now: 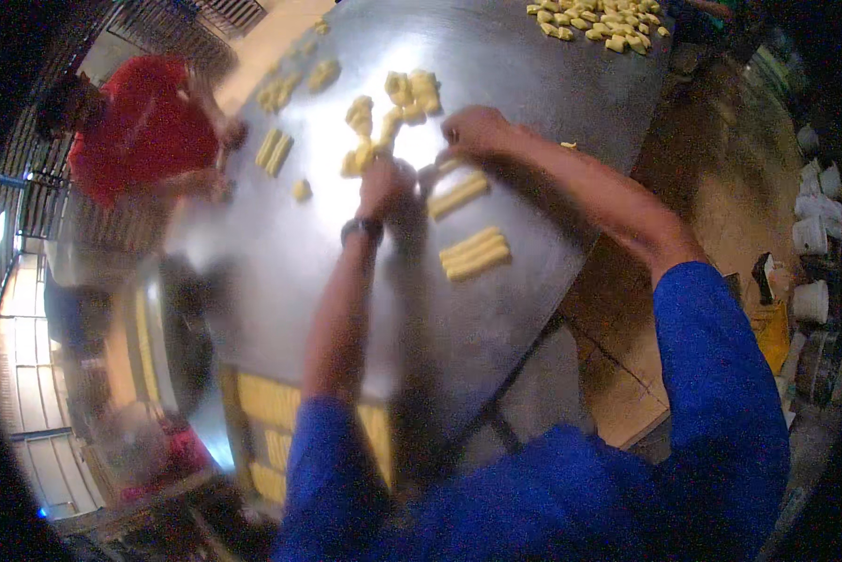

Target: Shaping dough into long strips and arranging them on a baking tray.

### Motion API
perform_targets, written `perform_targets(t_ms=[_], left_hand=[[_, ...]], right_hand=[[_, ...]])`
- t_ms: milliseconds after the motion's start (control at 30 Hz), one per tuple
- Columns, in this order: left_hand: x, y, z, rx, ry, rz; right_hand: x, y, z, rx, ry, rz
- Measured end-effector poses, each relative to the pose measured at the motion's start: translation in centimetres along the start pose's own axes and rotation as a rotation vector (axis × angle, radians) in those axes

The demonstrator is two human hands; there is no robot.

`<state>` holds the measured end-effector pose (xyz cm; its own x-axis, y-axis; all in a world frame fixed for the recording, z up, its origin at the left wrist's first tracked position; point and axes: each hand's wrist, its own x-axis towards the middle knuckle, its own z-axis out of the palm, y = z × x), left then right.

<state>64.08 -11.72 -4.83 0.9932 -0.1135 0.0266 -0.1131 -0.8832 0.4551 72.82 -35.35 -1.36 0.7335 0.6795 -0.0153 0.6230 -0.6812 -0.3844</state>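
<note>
My left hand point(386, 190), with a dark band at the wrist, is over the metal table next to a lump of yellow dough point(356, 159). Motion smears its fingers, so their grip cannot be read. To its right, my right hand point(477, 134) is closed, knuckles up; whatever it may hold is hidden. A blurred dark shape lies between the two hands. Just nearer me is a pair of dough sticks point(459, 196), and below that a block of several sticks side by side point(475, 254). Loose dough lumps point(413, 94) lie beyond my hands.
Across the metal table point(552, 122), a heap of dough pieces point(608, 21) sits at the far right. A person in red point(144, 131) works at the left edge, near more dough sticks point(273, 152). A tray of dough sticks point(261, 403) stands at the lower left. White containers point(812, 234) line the right side.
</note>
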Motion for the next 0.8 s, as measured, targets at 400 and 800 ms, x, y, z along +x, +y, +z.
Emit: perform_targets(t_ms=[400, 800], left_hand=[[0.0, 1.8, -1.1, -0.021, -0.020, -0.161], [0.8, 4.4, -3.3, 0.016, -0.054, -0.114]], right_hand=[[-0.5, 1.2, 0.9, 0.064, 0.101, 0.025], [0.2, 1.4, 0.1, 0.039, 0.059, -0.002]])
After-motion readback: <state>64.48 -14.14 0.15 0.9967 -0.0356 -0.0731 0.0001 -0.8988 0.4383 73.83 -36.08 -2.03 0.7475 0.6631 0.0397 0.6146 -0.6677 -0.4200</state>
